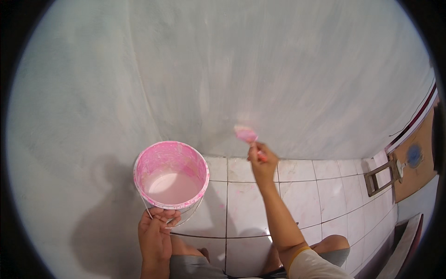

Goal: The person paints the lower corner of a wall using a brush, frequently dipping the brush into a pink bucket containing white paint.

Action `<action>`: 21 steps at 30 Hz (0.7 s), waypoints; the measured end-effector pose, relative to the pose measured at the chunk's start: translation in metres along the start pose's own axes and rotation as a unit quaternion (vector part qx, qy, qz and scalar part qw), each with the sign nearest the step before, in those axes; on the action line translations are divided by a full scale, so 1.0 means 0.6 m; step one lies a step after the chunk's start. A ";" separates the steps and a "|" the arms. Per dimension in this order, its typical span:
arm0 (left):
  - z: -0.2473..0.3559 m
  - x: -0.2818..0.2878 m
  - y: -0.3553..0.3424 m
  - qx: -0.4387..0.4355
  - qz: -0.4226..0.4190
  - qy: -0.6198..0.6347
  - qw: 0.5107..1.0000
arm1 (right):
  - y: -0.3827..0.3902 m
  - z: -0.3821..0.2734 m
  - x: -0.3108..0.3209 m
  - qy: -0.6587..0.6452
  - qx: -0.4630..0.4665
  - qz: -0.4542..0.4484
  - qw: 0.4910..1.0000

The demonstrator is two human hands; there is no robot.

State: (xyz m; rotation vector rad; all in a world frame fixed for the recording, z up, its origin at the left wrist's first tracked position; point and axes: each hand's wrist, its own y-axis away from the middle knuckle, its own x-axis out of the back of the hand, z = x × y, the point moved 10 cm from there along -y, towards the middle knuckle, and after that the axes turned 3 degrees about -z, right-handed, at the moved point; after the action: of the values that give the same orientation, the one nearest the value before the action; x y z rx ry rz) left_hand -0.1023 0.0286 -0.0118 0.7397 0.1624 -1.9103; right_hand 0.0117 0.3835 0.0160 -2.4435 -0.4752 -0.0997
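My left hand [158, 235] is closed at the near side of a paint bucket [207, 183], its fingers curled against the lower wall by the wire handle [188, 218]. Pink smears coat the bucket's inside and rim, and pale pink paint [172, 188] lies at the bottom. A paintbrush [246, 134] with a reddish handle is gripped in my right hand [264, 165]. Its pink-stained head points up and left, slightly blurred, in front of the grey wall [278, 83]. I cannot tell whether the bristles touch the wall.
White floor tiles [297, 200] with pink specks run along the wall's foot. To the right stand a small wooden frame [378, 179] and a brown board [409, 174] with a blue patch. A dark-edged piece of furniture [402, 246] is at the lower right. My bent knees [332, 244] are below.
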 end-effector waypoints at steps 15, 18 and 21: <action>0.007 0.003 -0.002 0.011 0.000 -0.008 1.000 | -0.116 -0.062 -0.025 0.114 0.001 -0.029 0.993; 0.020 0.001 0.001 0.010 -0.004 -0.008 1.000 | -0.205 -0.248 0.011 0.074 0.058 0.006 0.996; 0.012 0.006 -0.003 0.011 -0.012 -0.005 1.000 | -0.282 -0.379 0.037 0.004 0.126 0.013 0.992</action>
State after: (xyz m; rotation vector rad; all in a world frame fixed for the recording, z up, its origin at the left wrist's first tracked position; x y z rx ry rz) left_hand -0.1080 0.0238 -0.0083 0.7465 0.1443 -1.9401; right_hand -0.0181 0.3759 0.2990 -2.1999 -0.4254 -0.0365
